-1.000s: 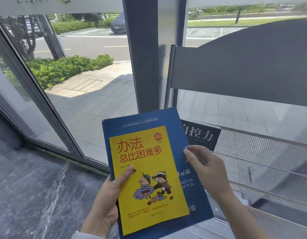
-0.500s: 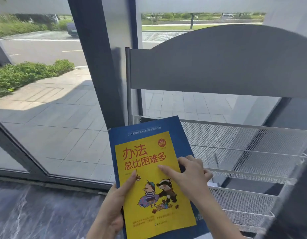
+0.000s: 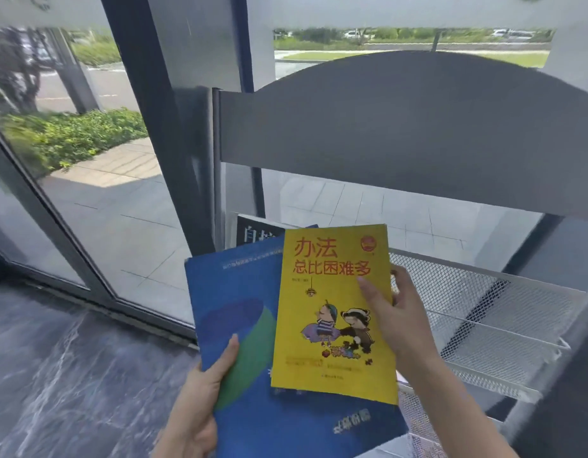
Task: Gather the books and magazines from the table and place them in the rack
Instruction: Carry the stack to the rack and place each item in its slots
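- Far left: glass wall (image 3: 98, 206) with a dark marble floor (image 3: 55, 375) below; paving and shrubs beyond the pane.
- Left hand (image 3: 200, 401) low in view, thumb laid flat across the cover of a large blue book (image 3: 240, 325), fingers hidden beneath. Holding it from under, likely as a tray for the rest of the pile.
- Behind the blue book's top edge, a dark book (image 3: 253, 231) with white lettering, mostly covered; whether in the pile or already standing in the rack, cannot tell.
- Centre: yellow paperback (image 3: 332, 312) with red characters and 2 cartoon figures, lifted at its right side and overlapping the blue book.
- Right hand (image 3: 398, 322) pinching the yellow paperback's right edge, thumb on the cover, fingers curled behind. Probably peeling off 1 title to shelve alone.
- Right: white mesh rack (image 3: 484, 312) with tiered wire shelves under a grey arched header (image 3: 401, 133); nearest shelves visibly bare.
- Compared with 0.5 s ago: yellow paperback slid rightward off the blue cover, exposing a green-and-blue shape; right hand shifted from the cover's middle to its edge; dark book visible again.
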`<state>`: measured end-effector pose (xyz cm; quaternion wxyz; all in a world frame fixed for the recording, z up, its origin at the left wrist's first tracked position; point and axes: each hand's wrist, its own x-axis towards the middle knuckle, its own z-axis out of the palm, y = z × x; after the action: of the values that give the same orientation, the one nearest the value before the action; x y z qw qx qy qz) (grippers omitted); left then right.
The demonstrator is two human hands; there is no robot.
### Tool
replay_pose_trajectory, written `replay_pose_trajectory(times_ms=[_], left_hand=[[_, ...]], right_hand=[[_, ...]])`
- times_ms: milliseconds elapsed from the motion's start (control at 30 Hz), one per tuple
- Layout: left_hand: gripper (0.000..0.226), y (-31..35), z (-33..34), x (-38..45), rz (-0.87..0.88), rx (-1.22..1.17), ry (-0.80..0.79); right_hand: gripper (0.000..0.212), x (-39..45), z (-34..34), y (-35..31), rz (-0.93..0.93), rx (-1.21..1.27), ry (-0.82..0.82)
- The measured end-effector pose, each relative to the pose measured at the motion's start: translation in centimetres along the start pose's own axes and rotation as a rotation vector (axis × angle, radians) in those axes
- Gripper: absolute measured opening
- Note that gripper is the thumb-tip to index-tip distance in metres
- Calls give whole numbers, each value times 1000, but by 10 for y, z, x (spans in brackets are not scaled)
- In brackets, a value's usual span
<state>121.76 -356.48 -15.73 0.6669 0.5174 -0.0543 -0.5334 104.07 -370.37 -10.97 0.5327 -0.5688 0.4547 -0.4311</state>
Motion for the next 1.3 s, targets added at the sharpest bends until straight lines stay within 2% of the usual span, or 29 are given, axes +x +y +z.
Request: replay_pose_trajectory(times_ms=[133,200,333,433,567,633,733,933,1133,1300], left_hand=[[57,-5,7,-18,224,87,269],[55,-2,7,-26,290,86,371],[59,1,-8,-30,331,108,445],[35,7,-13,-35,391,125,458],[13,6,-18,-41,420,125,483],[13,6,-23,-44,423,124,518],[24,10,-27,-45,442,159,546],[11,18,-25,-43,449,154,527],[17,21,-25,-32,440,145,513],[7,23,-20,-27,427,163,473]], right_hand=[[19,28,-32,-21,-119,56,72],[21,41,-37,-32,-192,64,68],[16,63,-31,-38,-354,12,51],[13,74,-18,-32,-442,-74,79],[20,93,-3,-14,-512,-159,129],[28,99,4,-2,-535,-196,203],[48,103,11,12,-598,-357,293],[60,104,10,47,-502,-590,297],[44,102,-6,70,-397,-652,229],[35,99,-16,84,-294,-756,220]])
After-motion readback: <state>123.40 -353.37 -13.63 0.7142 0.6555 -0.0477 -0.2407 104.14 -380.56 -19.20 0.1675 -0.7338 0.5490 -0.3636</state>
